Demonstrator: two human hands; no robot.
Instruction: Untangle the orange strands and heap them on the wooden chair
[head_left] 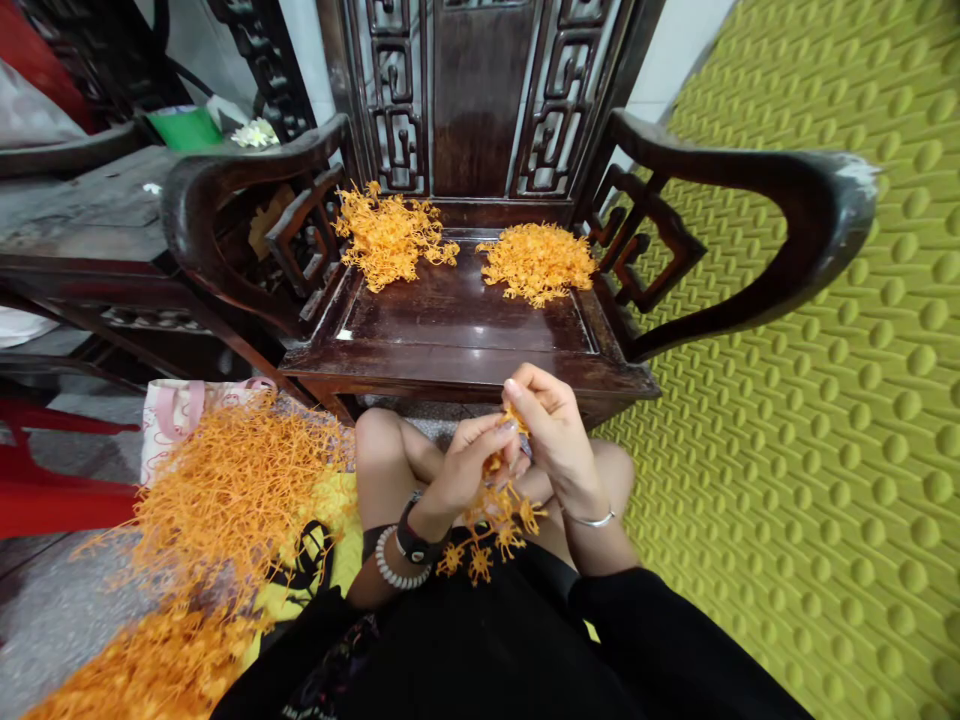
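Observation:
Above my lap, my left hand (pixel 476 460) is closed around an orange plastic strand piece (pixel 499 515), whose flower-like ends hang down over my black clothing. My right hand (pixel 546 425) pinches the upper end of the same piece, close beside the left fingertips. On the dark wooden chair seat in front of me lie two heaps of orange pieces, a left heap (pixel 391 238) and a right heap (pixel 538 262). The fingers partly cover the held piece.
A large tangle of orange strands (pixel 240 480) lies at the lower left by a pink and white bag (pixel 169 420). More orange pieces (pixel 150 665) are below it. The carved chair (pixel 472 365) has curved armrests. Yellow-green bumpy material (pixel 810 400) covers the right side. A red stool (pixel 60 490) stands left.

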